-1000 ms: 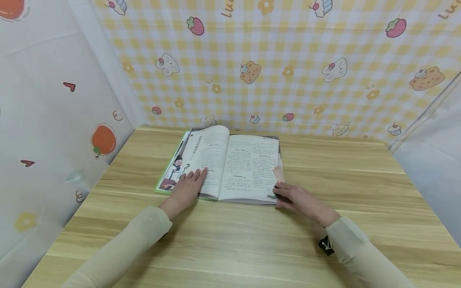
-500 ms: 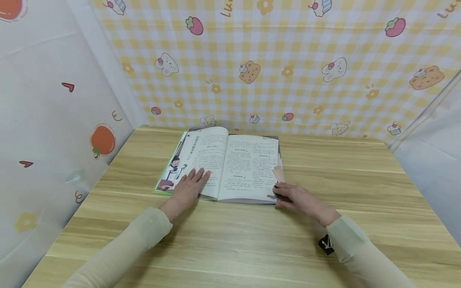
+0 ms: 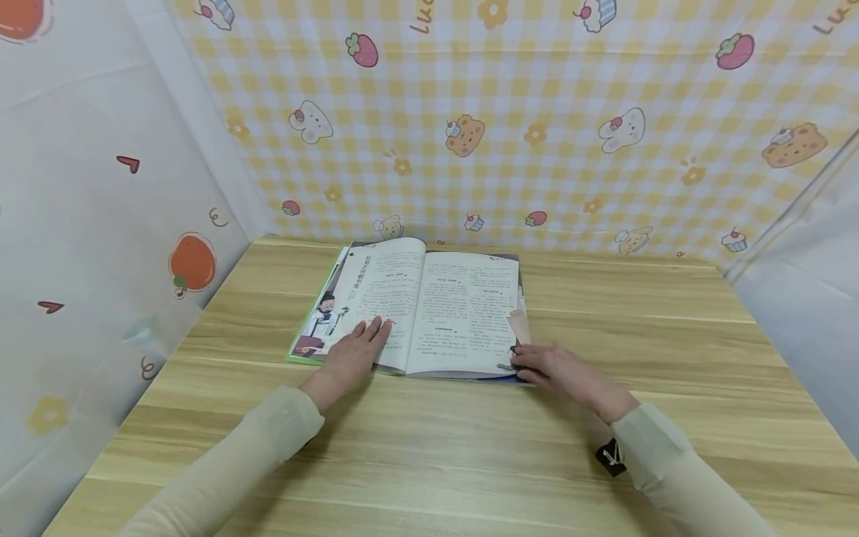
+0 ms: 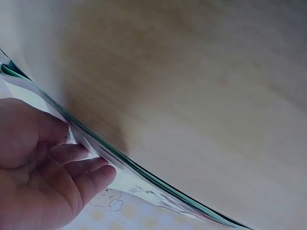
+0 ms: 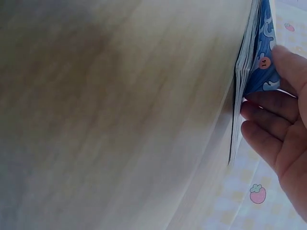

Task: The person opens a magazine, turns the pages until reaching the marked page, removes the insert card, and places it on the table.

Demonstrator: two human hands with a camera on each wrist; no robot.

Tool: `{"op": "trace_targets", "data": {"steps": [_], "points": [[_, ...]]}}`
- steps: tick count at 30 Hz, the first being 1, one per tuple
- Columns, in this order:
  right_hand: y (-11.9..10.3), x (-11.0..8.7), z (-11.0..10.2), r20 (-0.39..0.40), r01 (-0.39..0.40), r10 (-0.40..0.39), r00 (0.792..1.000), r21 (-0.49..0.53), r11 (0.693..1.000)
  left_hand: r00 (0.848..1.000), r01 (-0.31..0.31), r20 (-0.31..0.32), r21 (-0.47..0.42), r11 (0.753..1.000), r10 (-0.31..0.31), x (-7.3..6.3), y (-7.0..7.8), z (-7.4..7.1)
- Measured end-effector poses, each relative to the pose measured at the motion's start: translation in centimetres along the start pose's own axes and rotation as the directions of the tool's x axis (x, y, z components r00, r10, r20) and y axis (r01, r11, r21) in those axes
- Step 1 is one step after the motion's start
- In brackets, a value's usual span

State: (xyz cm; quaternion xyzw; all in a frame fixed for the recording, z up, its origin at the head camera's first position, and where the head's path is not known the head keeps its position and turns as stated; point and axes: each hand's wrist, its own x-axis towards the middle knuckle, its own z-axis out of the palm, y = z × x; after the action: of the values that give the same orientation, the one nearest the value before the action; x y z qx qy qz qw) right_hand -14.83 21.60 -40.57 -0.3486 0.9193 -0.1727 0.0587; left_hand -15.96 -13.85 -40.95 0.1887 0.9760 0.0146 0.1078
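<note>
White-paged open book point(image 3: 463, 309) (green-edged), left hand point(image 3: 349, 359) relaxed on it, right hand point(image 3: 569, 373) pinching a blue page point(image 5: 263, 79)

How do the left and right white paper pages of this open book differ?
The left white paper page curves up near the fold, while the right white paper page lies mostly flatter. The left page shows a robed figure; the right page is mostly text. The left hand rests on the left page; the right hand holds the right page's lower corner. Both carry dark text.
</note>
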Motion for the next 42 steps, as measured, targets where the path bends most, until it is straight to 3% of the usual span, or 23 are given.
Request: {"op": "trace_targets", "data": {"steps": [10,21,26,31,36,42], "points": [[-0.1,-0.3,0.1,-0.052,0.037,-0.039,0.998,-0.052,0.998,1.0,-0.016,-0.016,0.005,1.0,0.016,0.0,0.0,-0.3],[-0.4,-0.6,0.1,-0.17,0.067,-0.078,0.982,-0.069,0.995,0.993,-0.016,-0.122,-0.067,0.998,0.008,0.3,1.5,-1.3],[-0.6,-0.6,0.0,-0.272,0.114,-0.137,0.953,-0.099,0.989,0.991,-0.05,-0.124,-0.026,0.998,0.046,0.9,3.0,-1.5],[-0.9,-0.7,-0.1,-0.362,0.137,-0.18,0.915,-0.14,0.981,0.987,-0.123,-0.1,0.036,0.992,0.126,1.8,5.5,-1.4],[-1.2,-0.5,0.0,-0.446,0.162,-0.232,0.865,-0.19,0.968,0.967,-0.22,-0.128,0.025,0.975,0.222,2.3,8.4,-1.3],[-1.4,-0.3,-0.1,-0.495,0.18,-0.271,0.826,-0.224,0.958,0.933,-0.302,-0.185,0.062,0.951,0.308,3.0,10.6,-1.5]]}}
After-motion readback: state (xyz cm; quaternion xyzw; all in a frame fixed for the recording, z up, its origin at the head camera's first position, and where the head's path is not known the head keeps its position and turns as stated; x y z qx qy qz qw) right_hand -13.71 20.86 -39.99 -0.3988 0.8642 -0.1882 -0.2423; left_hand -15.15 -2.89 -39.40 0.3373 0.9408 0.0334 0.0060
